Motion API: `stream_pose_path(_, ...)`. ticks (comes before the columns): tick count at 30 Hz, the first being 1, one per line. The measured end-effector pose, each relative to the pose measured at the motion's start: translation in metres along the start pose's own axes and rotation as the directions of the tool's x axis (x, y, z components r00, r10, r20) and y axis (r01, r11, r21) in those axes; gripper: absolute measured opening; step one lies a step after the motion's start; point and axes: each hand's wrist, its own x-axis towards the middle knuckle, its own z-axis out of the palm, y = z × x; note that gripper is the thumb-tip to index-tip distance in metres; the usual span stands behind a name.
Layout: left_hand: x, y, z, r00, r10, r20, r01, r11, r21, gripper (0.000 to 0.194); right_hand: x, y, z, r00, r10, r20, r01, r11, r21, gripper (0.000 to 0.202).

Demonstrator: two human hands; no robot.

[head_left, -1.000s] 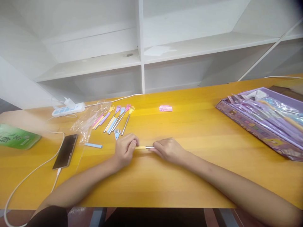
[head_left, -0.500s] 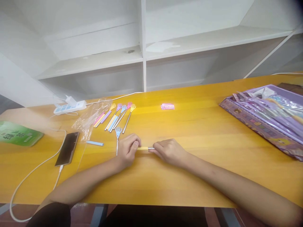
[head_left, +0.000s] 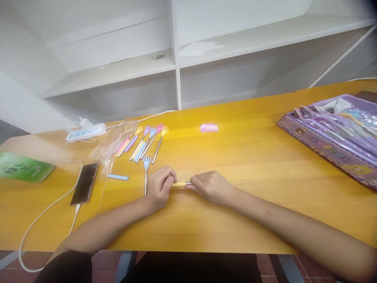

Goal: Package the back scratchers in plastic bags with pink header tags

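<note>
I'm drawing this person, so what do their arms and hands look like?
The left hand and right hand are bare: I see no gloves, rings or bracelets. Dark cloth, perhaps a sleeve, shows by the left arm; the right arm shows no sleeve.

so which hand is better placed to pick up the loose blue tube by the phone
Left, most likely: the left hand is nearer the blue tube; the right hand sits farther off. Both hold the yellow-sleeved rod, so the left would first release it.
</note>
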Motion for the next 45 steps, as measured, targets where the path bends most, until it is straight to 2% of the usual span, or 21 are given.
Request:
stream_pose_path(5,0.003,0.002,-0.001,1.0,-0.005,0.004,0.005,1.0,-0.02,0.038,-0.001,-0.001,0.003,1.0,0.004,0.024,-0.004,1.0,-0.009,0.045)
stream_pose_path(10,0.023,0.002,-0.015,0.993,0.095,0.076,-0.097,0.995,0.026,0.037,0.009,0.003,0.001,0.996,0.088,0.034,-0.088,0.996,-0.001,0.046)
stream_pose_path(15,0.041,-0.008,-0.026,0.989,0.139,0.039,-0.143,0.982,0.123,0.032,0.012,0.017,-0.005,0.992,0.122,0.021,-0.123,0.987,0.103,0.028)
stream_pose_path(18,0.046,-0.014,-0.029,0.994,0.113,0.008,-0.112,0.975,0.191,0.031,0.01,0.028,-0.004,0.985,0.171,0.014,-0.171,0.979,0.111,0.021)
stream_pose_path(20,0.049,-0.015,-0.03,0.997,0.077,0.026,-0.081,0.954,0.288,0.028,0.009,0.035,-0.003,0.979,0.203,0.033,-0.206,0.971,0.118,0.017)
stream_pose_path(23,0.049,-0.012,-0.026,0.976,0.085,0.202,-0.181,0.829,0.528,0.022,0.009,0.039,-0.001,0.97,0.234,0.068,-0.242,0.96,0.139,0.012)
stream_pose_path(25,0.045,-0.009,-0.019,0.931,0.094,0.352,-0.313,0.699,0.643,0.027,0.009,0.036,0.001,0.969,0.227,0.093,-0.24,0.958,0.159,0.009)
stream_pose_path(27,0.039,-0.006,-0.009,0.879,0.081,0.47,-0.416,0.612,0.673,0.031,0.009,0.031,0.004,0.973,0.201,0.115,-0.22,0.957,0.189,0.006)
stream_pose_path(31,0.027,-0.004,0.008,0.782,0.018,0.623,-0.51,0.593,0.623,0.028,0.011,0.021,0.009,0.977,0.157,0.146,-0.183,0.965,0.188,0.006)
stream_pose_path(36,0.027,0.002,0.007,0.774,-0.139,0.618,-0.415,0.625,0.661,0.028,0.012,0.016,0.011,0.955,0.186,0.229,-0.197,0.98,0.026,0.007)
stream_pose_path(39,0.032,0.007,0.001,0.758,-0.231,0.61,-0.37,0.618,0.694,0.04,0.015,0.012,0.01,0.935,0.214,0.284,-0.209,0.977,-0.048,0.013)
stream_pose_path(42,0.039,0.012,-0.005,0.77,-0.235,0.593,-0.378,0.581,0.721,0.047,0.026,0.008,0.004,0.925,0.207,0.319,-0.187,0.978,-0.092,0.022)
stream_pose_path(45,0.047,0.014,-0.017,0.81,-0.204,0.55,-0.375,0.541,0.753,0.046,0.037,0.016,-0.011,0.918,0.197,0.344,-0.166,0.979,-0.116,0.019)
